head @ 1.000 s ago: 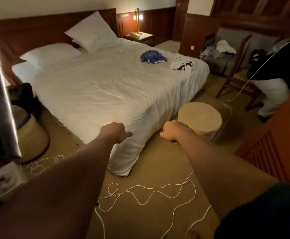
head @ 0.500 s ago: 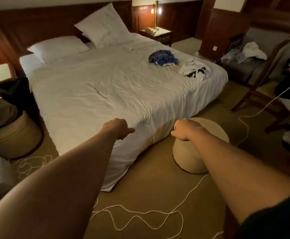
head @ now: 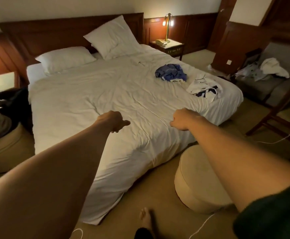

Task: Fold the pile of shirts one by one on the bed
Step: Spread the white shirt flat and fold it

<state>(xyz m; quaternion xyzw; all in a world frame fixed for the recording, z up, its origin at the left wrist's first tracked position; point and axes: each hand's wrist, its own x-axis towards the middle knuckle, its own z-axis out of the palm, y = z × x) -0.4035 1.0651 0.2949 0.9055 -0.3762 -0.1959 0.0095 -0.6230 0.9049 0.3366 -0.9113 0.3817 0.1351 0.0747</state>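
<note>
A crumpled blue shirt [head: 171, 72] lies on the right half of the white bed [head: 92, 97]. Just right of it, near the bed's right edge, is a white shirt with dark markings [head: 203, 87]. Both arms stretch out over the foot of the bed. My left hand [head: 112, 120] hangs above the sheet with fingers loosely curled and holds nothing. My right hand [head: 183, 119] is likewise loosely curled and empty. Both hands are well short of the shirts.
Two white pillows [head: 66, 58] lean at the headboard. A round beige pouf [head: 197, 180] stands on the carpet at the bed's near corner, under my right arm. A nightstand with a lit lamp [head: 167, 26], a wooden chair [head: 278, 116] and an armchair with clothes [head: 268, 71] stand to the right.
I have moved closer to the bed, and both hands now reach over its foot end instead of the carpet. The hands stay loosely curled and empty.
</note>
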